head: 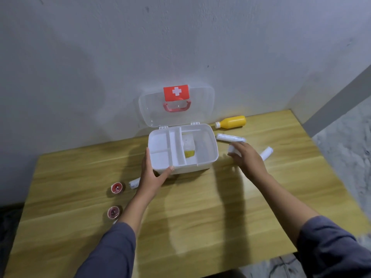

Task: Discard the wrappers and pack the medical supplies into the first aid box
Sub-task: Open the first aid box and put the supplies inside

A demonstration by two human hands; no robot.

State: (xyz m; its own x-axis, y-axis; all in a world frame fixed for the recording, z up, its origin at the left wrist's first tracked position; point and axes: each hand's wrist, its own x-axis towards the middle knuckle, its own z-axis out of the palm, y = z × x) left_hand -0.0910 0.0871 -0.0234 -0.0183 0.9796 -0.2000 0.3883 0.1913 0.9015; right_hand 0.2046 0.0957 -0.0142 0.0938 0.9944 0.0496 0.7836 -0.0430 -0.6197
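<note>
The white first aid box (208,159) stands open on the wooden table, its clear lid (200,105) with a red cross leaning on the wall. Inside the box's middle lies a white and yellow item (188,147). My left hand (154,175) grips the box's front left corner. Just right of the box, my right hand (248,157) closes around a white bandage roll (232,149). More white rolls lie at the right: one behind the hand (230,137), one beyond it (266,153). Another roll (134,183) sits by my left wrist.
A yellow bottle (230,122) lies on its side near the wall. Two small red round tape rolls (117,187) (113,212) sit at the table's left front. The table (200,217) ends at the right over a marble floor.
</note>
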